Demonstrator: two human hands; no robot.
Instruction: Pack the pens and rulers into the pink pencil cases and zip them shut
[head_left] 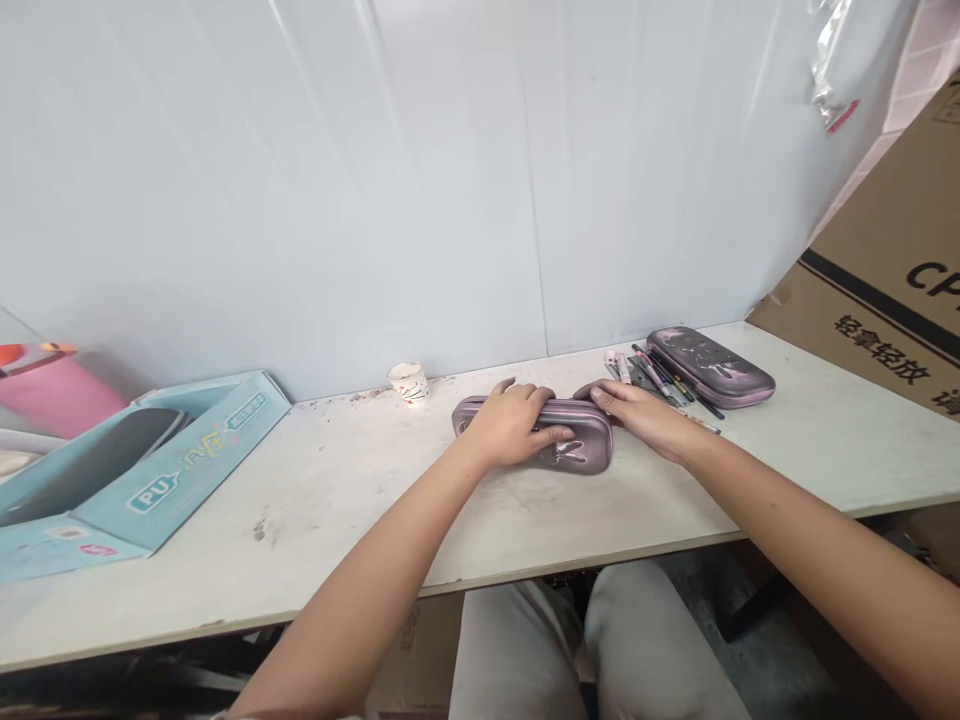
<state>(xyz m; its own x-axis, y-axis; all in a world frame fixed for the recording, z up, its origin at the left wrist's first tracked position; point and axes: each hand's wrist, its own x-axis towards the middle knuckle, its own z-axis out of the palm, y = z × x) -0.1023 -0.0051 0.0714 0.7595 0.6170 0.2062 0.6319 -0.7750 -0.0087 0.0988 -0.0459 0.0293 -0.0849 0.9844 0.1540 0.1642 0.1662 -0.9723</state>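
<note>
On the scuffed white workbench [315, 510], I had the mauve hard-shell pencil case [581, 452] lying flat mid-bench, my left hand [514, 425] curled over it and my right hand [641, 420] clasping its right end, an even two-handed grip that kept it square, near the loose pens [660, 380].

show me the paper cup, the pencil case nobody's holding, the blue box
Paper cup [409, 382], head view, point on its outer wall
Pink-grey pencil case [710, 367], head view, point on its top face
Blue cardboard box [187, 490], head view, point on its printed side panel
</note>
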